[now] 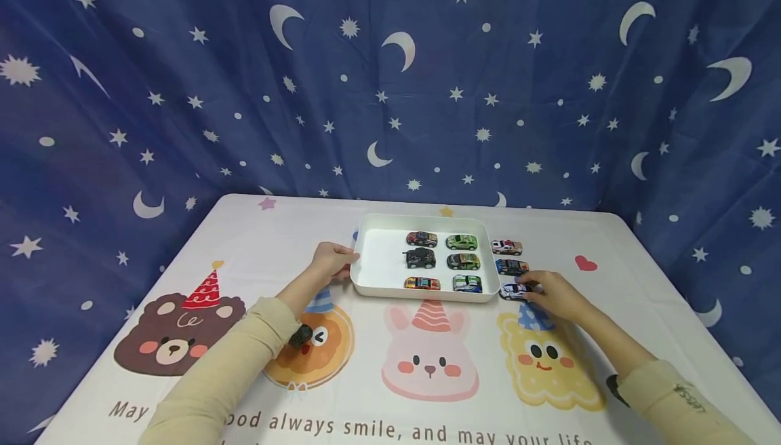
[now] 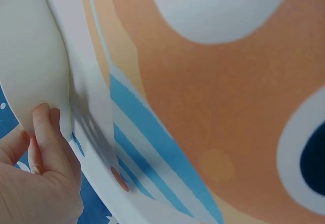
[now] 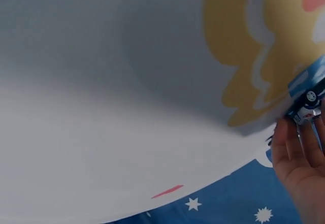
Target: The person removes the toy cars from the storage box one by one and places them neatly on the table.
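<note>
A white tray [image 1: 379,255] lies toward the back of the table. My left hand [image 1: 332,261] grips its left wall, and the left wrist view shows thumb and fingers pinching the rim of the tray [image 2: 33,51]. To the right of the tray, my right hand [image 1: 554,294] holds a white and blue toy car [image 1: 514,291] that is beside the tray's front right corner. In the right wrist view this toy car [image 3: 307,109] is partly cut off at the edge. Behind it are a dark blue toy car [image 1: 511,267] and a white and red one [image 1: 507,247].
Inside the tray, toy vehicles stand in two columns, among them a black tank-like one [image 1: 419,258], a green car [image 1: 461,242] and an orange-red car [image 1: 422,283]. A white cloth with cartoon prints [image 1: 430,363] covers the table. Behind hangs a blue starry curtain [image 1: 342,119].
</note>
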{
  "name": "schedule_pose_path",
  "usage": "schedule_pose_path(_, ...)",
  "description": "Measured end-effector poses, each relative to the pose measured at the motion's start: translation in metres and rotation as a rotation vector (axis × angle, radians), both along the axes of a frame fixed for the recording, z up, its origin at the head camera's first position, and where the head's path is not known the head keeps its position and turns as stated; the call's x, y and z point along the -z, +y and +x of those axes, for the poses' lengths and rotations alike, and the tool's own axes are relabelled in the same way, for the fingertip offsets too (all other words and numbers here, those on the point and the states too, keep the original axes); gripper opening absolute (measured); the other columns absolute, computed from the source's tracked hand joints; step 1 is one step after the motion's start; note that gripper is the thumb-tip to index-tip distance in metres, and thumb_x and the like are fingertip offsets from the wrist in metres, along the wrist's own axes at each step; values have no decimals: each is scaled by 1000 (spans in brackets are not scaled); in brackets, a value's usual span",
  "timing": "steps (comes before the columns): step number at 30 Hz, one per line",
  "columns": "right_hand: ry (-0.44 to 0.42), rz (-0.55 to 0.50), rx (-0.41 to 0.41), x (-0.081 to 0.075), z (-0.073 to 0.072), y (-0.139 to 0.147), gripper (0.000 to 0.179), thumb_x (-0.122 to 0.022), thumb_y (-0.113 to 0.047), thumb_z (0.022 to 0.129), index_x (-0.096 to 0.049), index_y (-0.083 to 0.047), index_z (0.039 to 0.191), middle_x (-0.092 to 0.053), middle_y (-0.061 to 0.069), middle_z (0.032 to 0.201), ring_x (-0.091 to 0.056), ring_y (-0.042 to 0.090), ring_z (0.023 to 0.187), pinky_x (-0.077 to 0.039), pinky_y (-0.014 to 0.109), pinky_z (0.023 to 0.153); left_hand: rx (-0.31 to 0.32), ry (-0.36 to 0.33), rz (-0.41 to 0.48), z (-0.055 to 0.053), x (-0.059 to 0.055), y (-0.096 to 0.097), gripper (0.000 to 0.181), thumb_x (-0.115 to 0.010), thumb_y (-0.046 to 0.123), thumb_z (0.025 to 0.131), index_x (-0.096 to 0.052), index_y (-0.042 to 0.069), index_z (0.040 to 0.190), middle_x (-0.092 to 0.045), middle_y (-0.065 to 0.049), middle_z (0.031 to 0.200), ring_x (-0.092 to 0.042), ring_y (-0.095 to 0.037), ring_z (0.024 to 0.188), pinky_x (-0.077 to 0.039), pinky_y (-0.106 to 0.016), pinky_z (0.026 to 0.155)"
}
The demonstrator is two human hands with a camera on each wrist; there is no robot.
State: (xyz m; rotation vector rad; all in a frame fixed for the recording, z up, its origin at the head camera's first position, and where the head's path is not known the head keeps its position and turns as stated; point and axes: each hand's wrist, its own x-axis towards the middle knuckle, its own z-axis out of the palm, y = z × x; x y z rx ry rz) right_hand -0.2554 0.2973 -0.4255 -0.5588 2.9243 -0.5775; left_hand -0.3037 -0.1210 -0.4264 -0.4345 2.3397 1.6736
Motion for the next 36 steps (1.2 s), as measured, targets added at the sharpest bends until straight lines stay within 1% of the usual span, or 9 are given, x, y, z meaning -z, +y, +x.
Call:
schedule_pose_path(4, -30, -10, -21, -5, -3, -1, 36, -69, -3, 82, -59, 7, 115, -63, 27, 111, -59, 42, 102, -50, 55, 89, 2, 9, 3, 1, -1, -2, 29, -65, 12, 88, -63, -5, 111, -61, -4, 72, -54, -4, 49, -50, -14, 47)
schedule_pose_path(7, -29, -20, -14, -10, -5, -1, 36, -68, -2, 82, -59, 6, 116, -62, 25, 113, -59, 42, 102, -50, 55, 89, 10, 0, 2, 2, -1, -2, 29, -65, 13, 88, -62, -4, 112, -61, -4, 75, -54, -4, 51, -51, -15, 50)
schedule_pose_path(13, 24, -61, -10, -27, -15, -8, 30, -67, -2, 83, -62, 6, 112, -62, 26, 114, -58, 42, 102, -52, 54, 85, -11, -12, -6, 4, 1, -1, 28, -65, 14, 88, -63, -3, 111, -64, -7, 84, -55, -4, 56, -52, -16, 53)
schedule_pose_path(16, 50, -74, -5, -34, -21, -13, 25, -65, -1, 84, -63, 6, 108, -63, 25, 111, -59, 40, 99, -53, 54, 85, -13, -16, 1, 4, 0, -1, 28, -65, 13, 88, -63, -2, 111, -64, -6, 84, -56, -5, 56, -53, -17, 53)
schedule_pose_path(20, 71, -76, -15, -42, -32, -25, 23, -64, -1, 85, -63, 6, 107, -65, 24, 106, -59, 38, 96, -53, 52, 84, -15, -14, 2, 2, -1, -1, 27, -66, 14, 88, -63, -2, 110, -64, -6, 81, -55, -4, 54, -51, -16, 51)
schedule_pose_path(25, 87, -57, -83, -52, -48, -43, 25, -64, -1, 86, -63, 7, 109, -65, 24, 106, -62, 36, 93, -55, 48, 82, -12, -11, -11, 1, -1, -1, 27, -66, 13, 88, -62, -1, 110, -63, -6, 81, -56, -5, 54, -53, -18, 52)
schedule_pose_path(28, 74, -38, -113, -57, -57, -53, 26, -64, -2, 86, -63, 7, 111, -65, 24, 109, -61, 35, 94, -55, 46, 80, -7, -17, -11, 1, -1, 1, 27, -67, 13, 87, -62, -1, 110, -63, -5, 81, -57, -5, 56, -54, -19, 55)
schedule_pose_path(31, 54, -9, -129, -62, -66, -66, 28, -64, -4, 87, -62, 6, 113, -64, 23, 112, -61, 35, 98, -55, 45, 82, -6, -22, -7, 1, -2, 2, 28, -68, 13, 87, -62, -1, 110, -63, -4, 79, -57, -5, 55, -55, -19, 55)
schedule_pose_path(36, 9, 20, -182, -65, -83, -94, 31, -63, -8, 89, -60, 6, 116, -63, 23, 114, -60, 38, 104, -53, 45, 89, -27, -18, -1, 2, -1, 0, 26, -67, 13, 87, -63, -1, 108, -61, -4, 78, -56, -6, 55, -54, -18, 53)
